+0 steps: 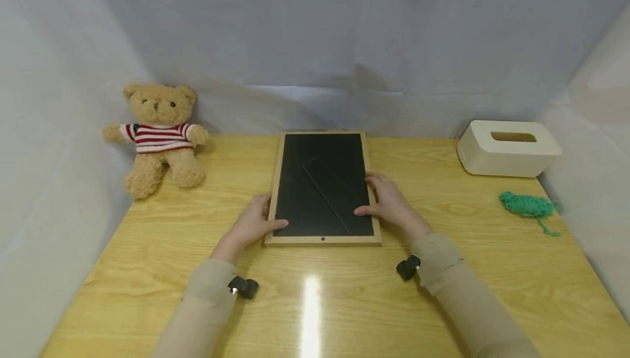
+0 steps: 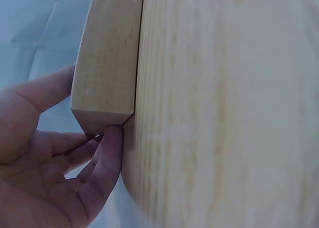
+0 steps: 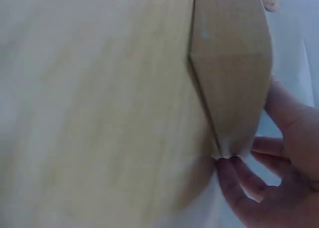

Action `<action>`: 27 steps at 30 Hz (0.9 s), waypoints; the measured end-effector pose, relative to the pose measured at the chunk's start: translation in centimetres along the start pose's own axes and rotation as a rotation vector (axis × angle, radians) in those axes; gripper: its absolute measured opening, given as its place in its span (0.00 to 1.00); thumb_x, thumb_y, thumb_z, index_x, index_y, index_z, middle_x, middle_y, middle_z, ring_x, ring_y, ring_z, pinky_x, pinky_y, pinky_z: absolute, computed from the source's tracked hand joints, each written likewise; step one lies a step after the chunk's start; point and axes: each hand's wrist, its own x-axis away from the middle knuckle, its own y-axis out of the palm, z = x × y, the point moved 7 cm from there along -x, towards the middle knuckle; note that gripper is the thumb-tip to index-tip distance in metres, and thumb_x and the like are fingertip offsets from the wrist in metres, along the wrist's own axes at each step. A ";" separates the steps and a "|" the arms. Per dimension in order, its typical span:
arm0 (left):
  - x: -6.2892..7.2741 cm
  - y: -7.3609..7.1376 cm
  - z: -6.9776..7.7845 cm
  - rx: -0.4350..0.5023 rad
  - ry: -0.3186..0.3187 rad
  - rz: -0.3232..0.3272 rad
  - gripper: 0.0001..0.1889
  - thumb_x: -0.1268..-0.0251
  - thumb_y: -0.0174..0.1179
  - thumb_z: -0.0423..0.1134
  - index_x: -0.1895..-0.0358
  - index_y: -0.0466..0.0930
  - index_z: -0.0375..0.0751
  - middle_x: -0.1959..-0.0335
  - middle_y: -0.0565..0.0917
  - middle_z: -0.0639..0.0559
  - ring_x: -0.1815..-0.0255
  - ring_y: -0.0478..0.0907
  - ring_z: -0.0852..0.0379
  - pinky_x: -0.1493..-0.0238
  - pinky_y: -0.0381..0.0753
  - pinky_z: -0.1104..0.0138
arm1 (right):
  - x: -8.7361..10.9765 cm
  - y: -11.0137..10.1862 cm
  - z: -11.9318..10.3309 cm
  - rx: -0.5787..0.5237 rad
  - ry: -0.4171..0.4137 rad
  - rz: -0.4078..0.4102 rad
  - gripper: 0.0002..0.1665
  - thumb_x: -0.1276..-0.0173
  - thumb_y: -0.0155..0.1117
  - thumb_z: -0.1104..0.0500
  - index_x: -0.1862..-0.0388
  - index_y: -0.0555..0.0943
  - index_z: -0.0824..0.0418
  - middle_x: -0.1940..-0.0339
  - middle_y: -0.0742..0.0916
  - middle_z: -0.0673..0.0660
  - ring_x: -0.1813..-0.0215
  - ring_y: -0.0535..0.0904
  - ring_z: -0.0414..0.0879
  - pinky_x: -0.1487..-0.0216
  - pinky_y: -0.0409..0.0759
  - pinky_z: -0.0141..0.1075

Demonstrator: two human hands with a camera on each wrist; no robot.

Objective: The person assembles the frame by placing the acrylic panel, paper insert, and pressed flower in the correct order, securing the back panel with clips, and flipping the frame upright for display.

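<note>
A wood-framed blackboard (image 1: 320,183) lies on the table, and a thin slanting line shows across its dark surface. My left hand (image 1: 251,221) grips the left side near the front corner, its thumb over the frame. Higher along the right side, my right hand (image 1: 391,202) holds the other edge, thumb resting on top. In the left wrist view the fingers of the left hand (image 2: 55,173) curl to the lower edge of the wooden frame (image 2: 107,53), right at the tabletop. The right wrist view has the right hand (image 3: 284,173) likewise at the frame's lower edge (image 3: 232,83).
A teddy bear (image 1: 159,136) in a striped sweater sits at the back left. At the back right stands a cream tissue box (image 1: 507,153), with a bundle of green yarn (image 1: 526,205) in front. White cloth (image 1: 315,35) hangs behind the wooden table (image 1: 315,303).
</note>
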 end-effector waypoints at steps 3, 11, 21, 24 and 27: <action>0.1 0.0 0.0 0.010 -0.003 -0.006 0.43 0.39 0.66 0.39 0.28 0.49 0.27 0.35 0.61 0.30 0.40 0.68 0.35 0.43 0.74 0.49 | -0.2 -0.1 -0.7 0.107 -0.008 -0.046 0.55 0.49 0.75 0.44 0.33 0.63 0.76 0.30 0.65 0.71 0.31 0.60 0.65 0.31 0.58 0.55; 0.1 0.1 -0.1 -0.019 0.006 0.001 0.44 0.40 0.67 0.40 0.28 0.50 0.27 0.34 0.61 0.30 0.41 0.68 0.36 0.43 0.73 0.49 | -0.9 0.0 -1.7 0.314 0.024 -0.166 0.55 0.46 0.70 0.39 0.32 0.63 0.75 0.31 0.66 0.70 0.32 0.63 0.64 0.32 0.61 0.53; 0.1 0.1 0.0 -0.028 -0.001 -0.003 0.44 0.40 0.67 0.41 0.29 0.50 0.26 0.33 0.58 0.30 0.37 0.64 0.36 0.38 0.67 0.46 | -0.3 0.5 -1.3 0.208 0.053 -0.169 0.56 0.43 0.69 0.42 0.31 0.57 0.79 0.29 0.60 0.74 0.30 0.59 0.66 0.32 0.61 0.53; 0.0 0.1 -0.1 -0.027 -0.017 -0.003 0.45 0.40 0.67 0.41 0.29 0.49 0.25 0.32 0.57 0.30 0.35 0.62 0.35 0.36 0.64 0.46 | -0.2 0.7 -1.1 0.134 0.087 -0.172 0.59 0.42 0.69 0.43 0.29 0.51 0.79 0.28 0.56 0.75 0.28 0.54 0.66 0.30 0.57 0.53; 0.1 -0.1 -0.2 -0.031 -0.017 0.007 0.44 0.41 0.68 0.40 0.29 0.51 0.25 0.32 0.58 0.29 0.34 0.60 0.34 0.35 0.63 0.45 | -0.2 0.7 -0.7 0.052 0.110 -0.169 0.62 0.43 0.71 0.45 0.28 0.46 0.77 0.27 0.54 0.76 0.27 0.50 0.66 0.29 0.54 0.54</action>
